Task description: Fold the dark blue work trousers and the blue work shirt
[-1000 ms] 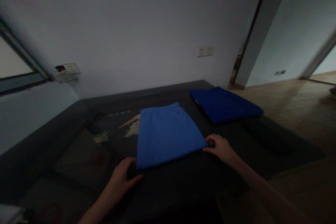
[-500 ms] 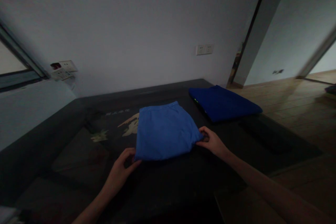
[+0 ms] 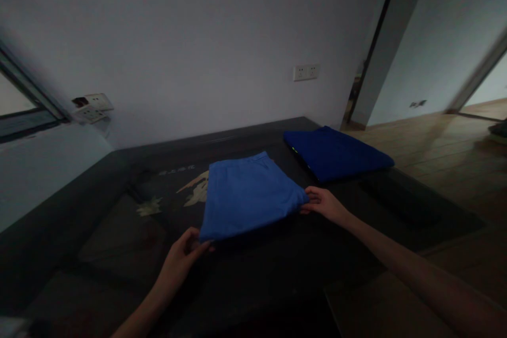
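A folded blue garment lies on a dark table, with stitched seams along its far edge; I cannot tell its exact kind. My left hand pinches the near left corner between thumb and fingers. At the near right corner, my right hand is closed on the fabric. The near edge runs taut between both hands and looks slightly raised.
A darker blue folded cloth lies at the table's right rear. Behind the table stands a white wall with a socket plate. More sockets are at the left, near a window. Wooden floor shows to the right.
The garment's near edge has been pulled wider and straighter. My right hand has shifted slightly up with its corner, and my left slightly left and down. The view has moved a little.
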Tool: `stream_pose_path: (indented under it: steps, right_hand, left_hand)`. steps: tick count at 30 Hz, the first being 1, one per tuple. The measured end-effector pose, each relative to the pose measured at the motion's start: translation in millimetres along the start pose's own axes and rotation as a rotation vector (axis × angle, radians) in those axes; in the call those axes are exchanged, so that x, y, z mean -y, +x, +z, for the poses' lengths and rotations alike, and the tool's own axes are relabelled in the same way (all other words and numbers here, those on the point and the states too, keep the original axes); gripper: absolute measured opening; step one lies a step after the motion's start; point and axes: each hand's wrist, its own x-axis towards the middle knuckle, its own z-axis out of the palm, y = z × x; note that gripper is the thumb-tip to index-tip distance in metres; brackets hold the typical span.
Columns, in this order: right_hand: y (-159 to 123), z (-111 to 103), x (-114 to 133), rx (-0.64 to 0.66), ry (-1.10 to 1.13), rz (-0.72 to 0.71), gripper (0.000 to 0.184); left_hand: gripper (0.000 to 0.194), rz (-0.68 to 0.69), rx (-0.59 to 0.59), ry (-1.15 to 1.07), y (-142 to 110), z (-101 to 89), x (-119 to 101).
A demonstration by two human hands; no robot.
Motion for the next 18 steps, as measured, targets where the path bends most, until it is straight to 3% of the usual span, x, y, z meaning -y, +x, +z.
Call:
stream_pose_path:
  steps: [5, 8, 13, 18]
  right_hand:
    - [-6.2, -6.1, 4.2, 0.073, -0.007, 0.046, 0.041]
    - [-10.3, -4.6, 6.0, 0.048, -0.017, 0.082, 0.047]
    - [-14.3, 5.1, 3.6, -0.116, 0.064, 0.208, 0.046]
    - [-13.9, 7.3, 2.5, -0.140, 0.040, 0.220, 0.048]
  left_hand:
    - [0.029, -0.021, 0.077, -0.002, -1.5, -1.7, 7.4]
    - [0.034, -0.033, 0.109, 0.037, -2.1, -0.5, 6.8]
    - [0.048, -0.047, -0.047, -0.028, -1.0, 5.9, 3.2]
    - [0.048, 0.004, -0.043, 0.100, 4.5, 4.9, 1.5]
